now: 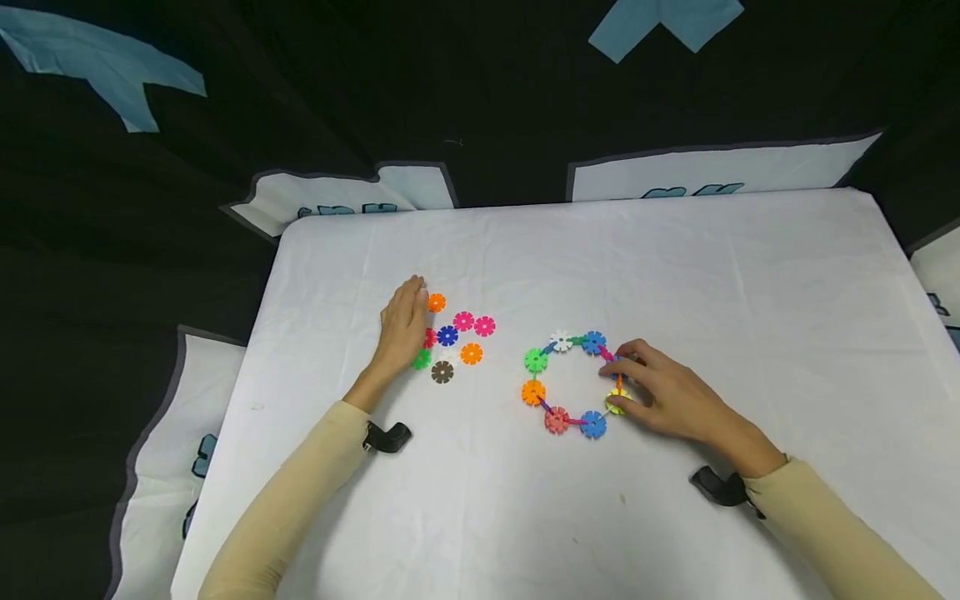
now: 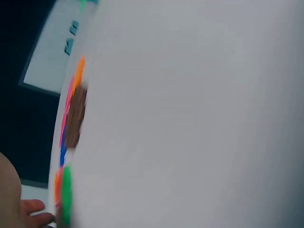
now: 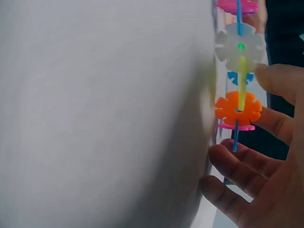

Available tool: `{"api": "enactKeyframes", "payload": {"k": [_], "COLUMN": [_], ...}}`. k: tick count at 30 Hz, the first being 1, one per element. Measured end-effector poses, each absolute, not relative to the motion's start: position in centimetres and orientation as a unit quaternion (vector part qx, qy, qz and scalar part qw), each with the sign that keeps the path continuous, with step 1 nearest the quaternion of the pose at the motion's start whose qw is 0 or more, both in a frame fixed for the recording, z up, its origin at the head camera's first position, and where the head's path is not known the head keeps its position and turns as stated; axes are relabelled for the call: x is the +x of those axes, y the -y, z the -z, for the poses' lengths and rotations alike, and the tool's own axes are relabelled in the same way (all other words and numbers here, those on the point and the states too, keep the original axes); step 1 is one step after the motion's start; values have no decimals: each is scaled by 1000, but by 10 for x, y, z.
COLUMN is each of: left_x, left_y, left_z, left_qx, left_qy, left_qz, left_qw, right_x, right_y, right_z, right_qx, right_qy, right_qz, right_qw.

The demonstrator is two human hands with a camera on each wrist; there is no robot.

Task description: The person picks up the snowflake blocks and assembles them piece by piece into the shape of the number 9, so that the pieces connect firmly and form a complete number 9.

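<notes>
Ring of discs [image 1: 533, 392]: on desk [image 1: 525, 521], right of loose discs [image 1: 447, 336].
Joint risk: uneven finger pressure could pop a slot.
Plastic: thin, notched, flower-shaped; flat discs linked by edge-on ones.
Right hand [image 1: 663, 392]: thumb and fingers curled round ring's right side.
Left hand [image 1: 403, 327]: fingers straight, beside loose discs.
Cloth [image 1: 787, 283]: white, lightly creased.

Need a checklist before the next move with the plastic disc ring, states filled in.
1. Right hand at the ring of multicoloured notched plastic discs: ok.
2. Firm grip: cannot tell.
3. Joints under its fingers seated: cannot tell, partly covered.
4. Loose multicoloured notched plastic discs apart from the ring: ok.
5. Every loose disc fully visible from the head: not ok, left hand partly covers the red one.
</notes>
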State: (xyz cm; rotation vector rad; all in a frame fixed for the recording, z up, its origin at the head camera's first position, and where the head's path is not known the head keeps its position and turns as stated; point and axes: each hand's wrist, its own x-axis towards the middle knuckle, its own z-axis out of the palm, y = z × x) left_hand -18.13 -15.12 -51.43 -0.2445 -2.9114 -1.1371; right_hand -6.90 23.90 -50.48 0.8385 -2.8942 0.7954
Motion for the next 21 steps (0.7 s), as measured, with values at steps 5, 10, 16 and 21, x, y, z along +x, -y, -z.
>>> {"api": "enactKeyframes", "payload": {"k": [5, 10, 16, 21], "left_x": [-173, -164, -160, -162], "left_y": [138, 91, 41, 37], "left_z": [527, 530, 531, 532], "left_qx": [-47, -37, -79, -82], "left_qy": [898, 853, 794, 771], "left_qz": [437, 517, 602, 630], "left_qw": [11, 56, 35, 48], "right_x": [-71, -70, -66, -62], "right_y": [-244, -255, -262, -264], "right_z": [506, 507, 506, 504], "right_qx": [273, 256, 269, 273], "right_qy": [920, 908, 890, 889], "right_qz": [-280, -329, -368, -367], "right_qw": [23, 36, -12, -33]}}
